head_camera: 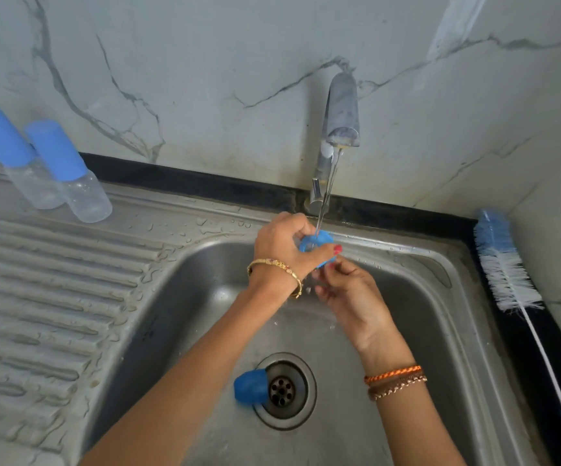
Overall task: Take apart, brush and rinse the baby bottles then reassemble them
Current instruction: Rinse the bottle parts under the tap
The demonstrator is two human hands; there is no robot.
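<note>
My left hand (282, 245) grips a blue bottle collar ring (317, 242) under the thin stream from the tap (341, 112). Just below it, my right hand (349, 297) has its fingertips curled up against the underside of the ring, where something clear seems to be pinched; I cannot tell what. A blue bottle cap (250, 386) lies on its side in the sink (185, 297) beside the drain (284, 391). Two clear baby bottles with blue caps (20, 156) (70, 173) stand on the drainboard at far left.
A long bottle brush (507, 274) with white bristles and a blue handle lies on the black counter edge to the right of the sink. The ribbed steel drainboard (44, 297) is wet. A marble wall rises behind the tap.
</note>
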